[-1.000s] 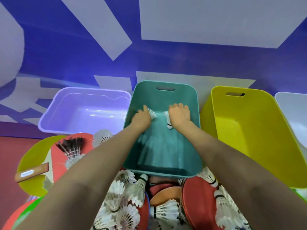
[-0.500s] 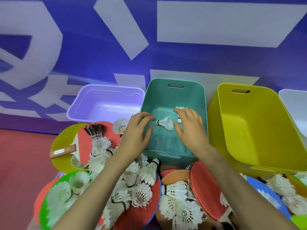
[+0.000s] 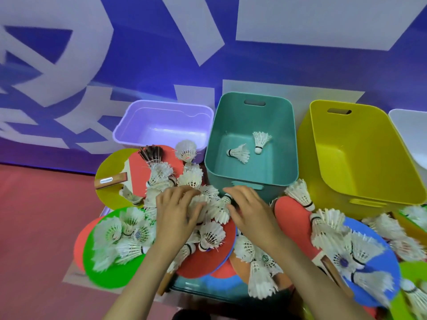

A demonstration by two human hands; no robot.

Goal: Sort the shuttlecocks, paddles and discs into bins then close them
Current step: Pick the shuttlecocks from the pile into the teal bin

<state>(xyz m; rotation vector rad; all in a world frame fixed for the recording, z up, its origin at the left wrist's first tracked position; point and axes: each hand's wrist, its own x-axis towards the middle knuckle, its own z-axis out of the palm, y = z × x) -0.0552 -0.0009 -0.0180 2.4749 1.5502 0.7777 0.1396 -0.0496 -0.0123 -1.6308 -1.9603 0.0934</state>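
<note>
Red floor point(image 3: 34, 227) | left hand point(image 3: 178, 218), right hand point(image 3: 250, 213) palm-down | fingers point(image 3: 240, 192) curled round shuttlecocks point(image 3: 217, 211)

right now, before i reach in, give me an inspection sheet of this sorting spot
surface: red floor, with the heap lying in front of the bins
job's things: teal bin holds two shuttlecocks; purple bin and yellow bin unlidded; paddles, discs and more shuttlecocks heaped together
clutter: white bin at the right edge
hands: left hand grips a heap shuttlecock; right hand pinches a second shuttlecock
cables: nothing seen
surroundings: blue and white wall
</note>
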